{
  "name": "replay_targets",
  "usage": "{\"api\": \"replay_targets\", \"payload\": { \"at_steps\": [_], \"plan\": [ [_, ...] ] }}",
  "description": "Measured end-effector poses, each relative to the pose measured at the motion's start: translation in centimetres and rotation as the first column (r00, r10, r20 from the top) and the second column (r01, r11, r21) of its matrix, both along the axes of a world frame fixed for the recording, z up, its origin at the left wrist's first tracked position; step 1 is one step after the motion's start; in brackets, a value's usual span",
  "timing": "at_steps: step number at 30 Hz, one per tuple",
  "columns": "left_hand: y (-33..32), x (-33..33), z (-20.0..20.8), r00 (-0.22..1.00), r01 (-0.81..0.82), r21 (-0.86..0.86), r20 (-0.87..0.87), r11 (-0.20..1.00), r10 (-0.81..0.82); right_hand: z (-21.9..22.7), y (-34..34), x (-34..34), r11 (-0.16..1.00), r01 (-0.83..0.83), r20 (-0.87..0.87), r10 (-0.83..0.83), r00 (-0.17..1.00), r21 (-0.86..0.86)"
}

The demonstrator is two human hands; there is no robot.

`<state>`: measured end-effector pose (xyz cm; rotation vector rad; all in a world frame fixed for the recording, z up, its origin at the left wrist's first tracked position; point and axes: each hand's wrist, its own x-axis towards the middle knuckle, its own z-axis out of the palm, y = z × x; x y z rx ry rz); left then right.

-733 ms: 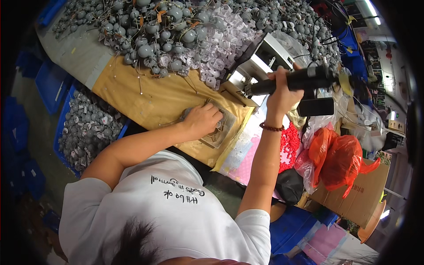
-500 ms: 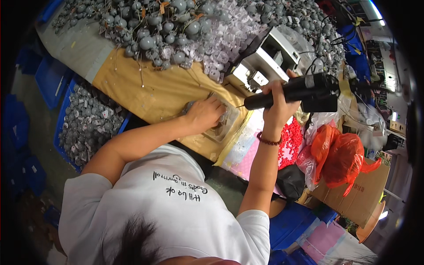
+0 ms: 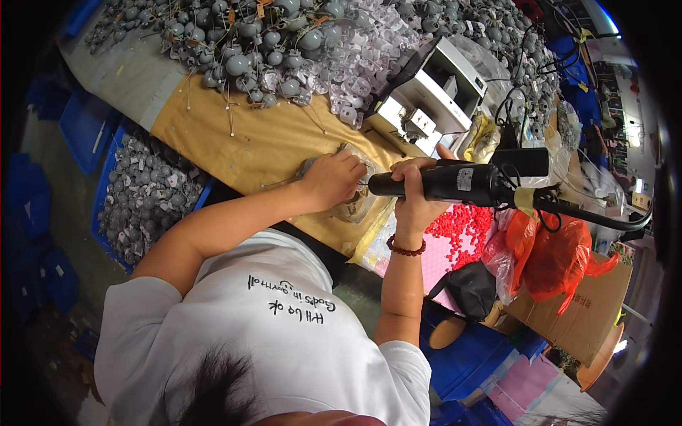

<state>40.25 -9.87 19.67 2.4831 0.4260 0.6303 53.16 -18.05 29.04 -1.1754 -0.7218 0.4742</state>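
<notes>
Head view: my right hand (image 3: 419, 200) wraps the black driver (image 3: 455, 183), nose aimed toward my left hand (image 3: 331, 182); left curled, likely steadying work; its hold's hidden, can't tell.

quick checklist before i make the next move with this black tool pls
1. Right hand wrapped around the black cylindrical tool: ok.
2. Left hand down at the brown-covered table: ok.
3. Tool's tip clear of the left fingertips: cannot tell; the front end is very close to them.
4. Piece under the left hand properly seated: cannot tell, the hand hides it.
5. Black cord trailing away from both hands: ok, it runs off rightward.
</notes>
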Motion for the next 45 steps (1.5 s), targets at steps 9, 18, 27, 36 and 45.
{"api": "replay_targets", "payload": {
  "at_steps": [9,18,27,36,45],
  "plan": [
    [0.4,0.1,-0.2,0.999,0.028,-0.057,0.032,0.998,-0.026,-2.3,-1.3,-0.6,0.982,-0.155,0.091,0.145,0.985,0.107],
    [0.3,-0.1,0.8,0.999,0.034,-0.106,0.031,0.994,-0.031,-3.3,-1.7,-1.5,0.978,-0.194,0.217,0.174,0.961,0.077],
    [0.1,-0.1,1.4,0.995,-0.040,-0.201,-0.102,0.979,0.020,0.0,-1.3,2.1,0.985,0.170,-0.135,-0.173,0.976,-0.030],
    [-0.6,-1.0,-0.1,1.000,0.000,-0.182,0.014,0.983,0.003,-9.4,-5.2,11.5,0.831,0.476,0.055,-0.482,0.875,-0.290],
    [-1.7,-1.6,-0.1,0.997,-0.001,-0.136,0.076,0.991,0.012,-9.6,-2.9,-0.6,0.895,0.278,0.398,-0.127,0.909,-0.349]
  ]
}}
